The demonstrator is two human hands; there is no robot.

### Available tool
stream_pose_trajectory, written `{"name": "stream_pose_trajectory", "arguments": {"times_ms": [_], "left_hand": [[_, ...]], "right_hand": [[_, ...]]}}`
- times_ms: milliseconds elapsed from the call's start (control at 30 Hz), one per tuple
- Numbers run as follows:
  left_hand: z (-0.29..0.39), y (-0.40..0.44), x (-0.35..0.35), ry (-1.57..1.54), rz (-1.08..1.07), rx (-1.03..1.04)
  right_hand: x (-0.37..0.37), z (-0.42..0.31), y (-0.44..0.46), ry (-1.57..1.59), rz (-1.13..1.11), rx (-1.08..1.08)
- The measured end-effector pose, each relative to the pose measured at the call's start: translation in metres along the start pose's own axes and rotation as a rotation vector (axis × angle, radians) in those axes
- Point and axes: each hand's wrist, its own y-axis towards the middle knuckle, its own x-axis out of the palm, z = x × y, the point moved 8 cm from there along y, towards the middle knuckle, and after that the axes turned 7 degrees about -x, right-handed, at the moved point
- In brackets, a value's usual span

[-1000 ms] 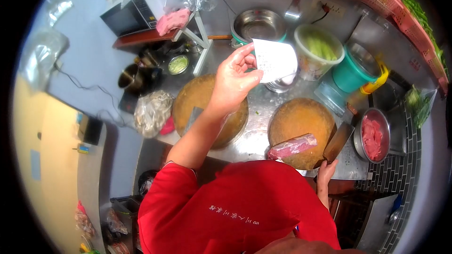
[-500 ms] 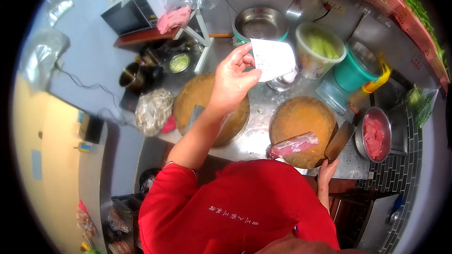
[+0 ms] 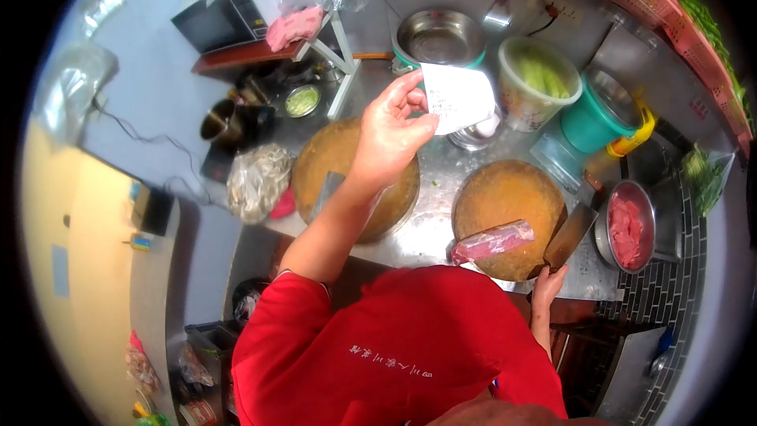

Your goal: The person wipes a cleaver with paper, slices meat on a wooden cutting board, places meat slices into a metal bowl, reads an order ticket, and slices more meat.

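Note:
My left hand holds up a white paper slip with small print, pinched between thumb and fingers above the metal counter. At the right, my right hand is closed on the handle of a cleaver, whose broad blade points up and away beside the chopping block. On that round wooden chopping block lies a long piece of raw meat, partly covered in what looks like clear film. A second round chopping block is behind my left forearm, with a grey blade on it, partly hidden.
A steel bowl of sliced raw meat stands right of the cleaver. Along the back are a steel basin, a bucket of green vegetables and a teal bucket. A microwave sits on a shelf at the left.
My view has shifted very slightly. Both hands stay almost in place, the left with the paper slip and the right with the cleaver.

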Motion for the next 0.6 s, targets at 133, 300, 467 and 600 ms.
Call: {"name": "stream_pose_trajectory", "arguments": {"times_ms": [133,300,467,600], "left_hand": [[-0.004,0.0,-0.005,0.037,-0.008,0.007],[-0.001,-0.001,-0.006,0.037,-0.01,0.022],[-0.001,-0.003,-0.007,0.017,-0.002,0.017],[0.003,-0.006,-0.008,0.018,0.002,0.026]], "right_hand": [[0.0,-0.001,-0.001,0.006,0.004,-0.002],[0.002,0.005,0.0,-0.022,0.006,-0.013],[0.002,0.007,0.0,-0.042,-0.002,0.007],[0.002,0.005,0.0,-0.034,-0.001,0.0]]}}
